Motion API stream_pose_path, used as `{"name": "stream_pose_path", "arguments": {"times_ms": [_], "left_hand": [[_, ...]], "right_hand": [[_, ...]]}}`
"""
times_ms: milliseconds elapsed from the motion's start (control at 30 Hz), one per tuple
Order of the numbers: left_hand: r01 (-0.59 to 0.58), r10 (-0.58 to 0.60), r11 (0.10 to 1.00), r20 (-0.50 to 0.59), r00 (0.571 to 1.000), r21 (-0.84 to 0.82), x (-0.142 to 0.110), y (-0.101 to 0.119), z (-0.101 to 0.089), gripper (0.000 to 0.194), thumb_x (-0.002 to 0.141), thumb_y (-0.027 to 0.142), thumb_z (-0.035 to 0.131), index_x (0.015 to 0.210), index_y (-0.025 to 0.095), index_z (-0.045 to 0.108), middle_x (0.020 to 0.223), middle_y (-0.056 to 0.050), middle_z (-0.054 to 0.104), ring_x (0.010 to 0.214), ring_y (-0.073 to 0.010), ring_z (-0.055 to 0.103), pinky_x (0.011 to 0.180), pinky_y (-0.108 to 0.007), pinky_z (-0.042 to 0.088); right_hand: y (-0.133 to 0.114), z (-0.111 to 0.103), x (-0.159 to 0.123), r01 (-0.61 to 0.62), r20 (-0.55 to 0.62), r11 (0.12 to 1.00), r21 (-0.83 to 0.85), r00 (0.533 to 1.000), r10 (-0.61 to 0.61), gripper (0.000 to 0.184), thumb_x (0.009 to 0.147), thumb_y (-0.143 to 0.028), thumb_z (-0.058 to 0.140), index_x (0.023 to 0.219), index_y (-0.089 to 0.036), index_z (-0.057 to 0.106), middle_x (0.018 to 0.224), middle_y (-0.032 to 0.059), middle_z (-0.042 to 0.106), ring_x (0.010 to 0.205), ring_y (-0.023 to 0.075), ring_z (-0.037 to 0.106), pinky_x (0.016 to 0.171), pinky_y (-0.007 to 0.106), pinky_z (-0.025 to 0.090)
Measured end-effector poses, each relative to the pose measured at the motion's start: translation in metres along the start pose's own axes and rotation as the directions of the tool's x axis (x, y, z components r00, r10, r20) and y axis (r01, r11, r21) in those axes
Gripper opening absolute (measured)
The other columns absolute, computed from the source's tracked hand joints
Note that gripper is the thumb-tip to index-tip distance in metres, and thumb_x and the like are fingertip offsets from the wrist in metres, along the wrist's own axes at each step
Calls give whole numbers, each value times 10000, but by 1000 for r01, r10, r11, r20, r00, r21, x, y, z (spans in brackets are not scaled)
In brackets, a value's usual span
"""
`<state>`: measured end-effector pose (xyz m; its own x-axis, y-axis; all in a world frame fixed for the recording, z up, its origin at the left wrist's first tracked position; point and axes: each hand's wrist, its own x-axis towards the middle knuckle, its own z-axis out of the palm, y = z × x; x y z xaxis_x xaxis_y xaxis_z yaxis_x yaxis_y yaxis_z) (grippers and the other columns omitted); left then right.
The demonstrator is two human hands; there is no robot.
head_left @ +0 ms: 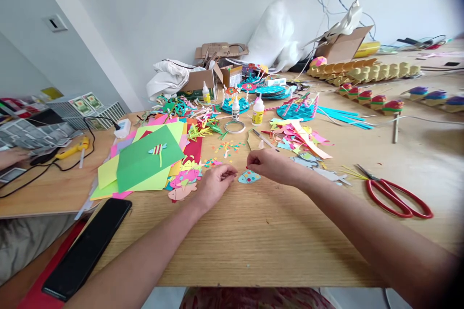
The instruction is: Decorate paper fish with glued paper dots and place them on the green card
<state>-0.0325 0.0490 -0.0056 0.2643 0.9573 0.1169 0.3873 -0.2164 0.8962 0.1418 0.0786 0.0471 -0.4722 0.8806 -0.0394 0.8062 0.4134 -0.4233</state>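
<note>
My left hand [213,184] rests on the wooden table [275,231], fingers curled into a pinch just left of a small blue paper fish [249,177]. My right hand [270,164] hovers over the fish's upper edge, fingers pinched together on something too small to name. The fish lies flat between both hands and carries small coloured dots. Pink and orange paper fish [183,183] lie to the left of my left hand.
A stack of coloured paper [145,159] and a black phone [87,248] lie at left. Red scissors [395,195] lie at right. Glue bottles [258,111], a tape ring [235,127], paper scraps and blue paper crafts crowd the back. Another person's hand [10,157] shows at far left.
</note>
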Motion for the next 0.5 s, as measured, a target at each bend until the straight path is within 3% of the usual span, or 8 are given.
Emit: {"name": "stream_pose_path", "arguments": {"times_ms": [100, 167, 300, 500], "left_hand": [[-285, 278, 886, 74, 958, 367, -1, -2, -1, 155, 736, 67, 486, 774, 163, 602, 779, -24, 617, 764, -141, 563, 718, -278, 451], [-396, 372, 790, 148, 916, 468, -2, -3, -1, 172, 764, 76, 462, 795, 162, 607, 807, -34, 618, 802, -147, 554, 745, -284, 443], [-461, 405, 699, 229, 885, 546, -3, -7, 0, 188, 803, 115, 431, 867, 161, 602, 862, -46, 610, 843, -155, 540, 775, -295, 437], [-466, 379, 661, 273, 884, 588, -5, -8, 3, 222, 822, 124, 395, 908, 178, 593, 894, -43, 596, 864, -158, 523, 788, -298, 431]], "right_hand": [[13, -1, 3, 9, 65, 1000, 6, 998, -10, 154, 687, -221, 466, 711, -163, 606, 650, 10, 617, 572, 99, 508, 482, 186, 319], [17, 1, 4, 11, 102, 1000, -22, 995, -9, 156, 674, -205, 466, 708, -167, 614, 654, 5, 616, 576, 99, 505, 480, 188, 313], [16, 4, 6, 14, 127, 995, -101, 992, -1, 164, 663, -195, 473, 712, -176, 629, 675, 9, 622, 604, 108, 508, 493, 197, 306], [14, 6, 8, -3, 192, 986, -169, 981, 35, 197, 657, -192, 482, 763, -167, 645, 743, 34, 639, 648, 128, 525, 510, 209, 314]]}}
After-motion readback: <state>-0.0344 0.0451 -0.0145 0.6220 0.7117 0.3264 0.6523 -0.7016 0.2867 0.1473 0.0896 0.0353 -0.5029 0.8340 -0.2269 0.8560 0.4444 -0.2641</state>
